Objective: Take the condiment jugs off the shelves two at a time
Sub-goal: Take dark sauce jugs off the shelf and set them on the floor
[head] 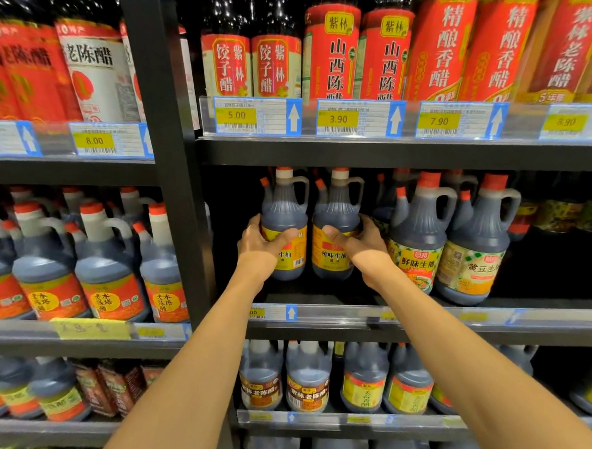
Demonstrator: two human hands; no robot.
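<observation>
Two dark soy-sauce jugs with orange caps and yellow labels stand side by side at the left end of the middle shelf (327, 320). My left hand (259, 245) grips the left jug (285, 214) around its body, thumb across the label. My right hand (357, 241) grips the right jug (338, 210) the same way. Both jugs are upright; I cannot tell if they are lifted off the shelf. Their lower labels are partly hidden by my hands.
More jugs (422, 238) stand close to the right of the held pair, and several others (104, 265) fill the left bay beyond a black upright post (180, 196). Tall red-labelled vinegar bottles (333, 54) line the shelf above; more jugs (308, 378) sit below.
</observation>
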